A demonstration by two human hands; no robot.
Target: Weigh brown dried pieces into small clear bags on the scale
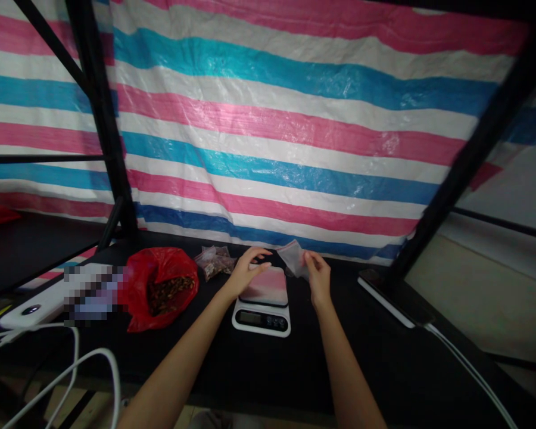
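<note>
My right hand point(318, 275) pinches a small clear zip bag point(293, 257) by its right side, just beyond the right rear corner of a kitchen scale point(263, 298). The bag looks flat, and nothing shows inside it. Over the scale's left rear edge is my left hand point(250, 271), its fingers apart and nothing in them. The scale is white with a shiny plate and a dark display panel whose reading I cannot make out. To its left, a red plastic bag point(163, 286) lies open with small brown pieces point(173, 293) inside. Filled zip bags point(215, 262) lie behind my left wrist.
A black table point(304, 363) carries everything. White cables point(93, 354) and a long white device point(49, 298) occupy the left. A dark, phone-like slab point(386, 298) with a cable lies at right. Black frame posts point(102, 119) and a striped plastic sheet point(272, 131) stand behind.
</note>
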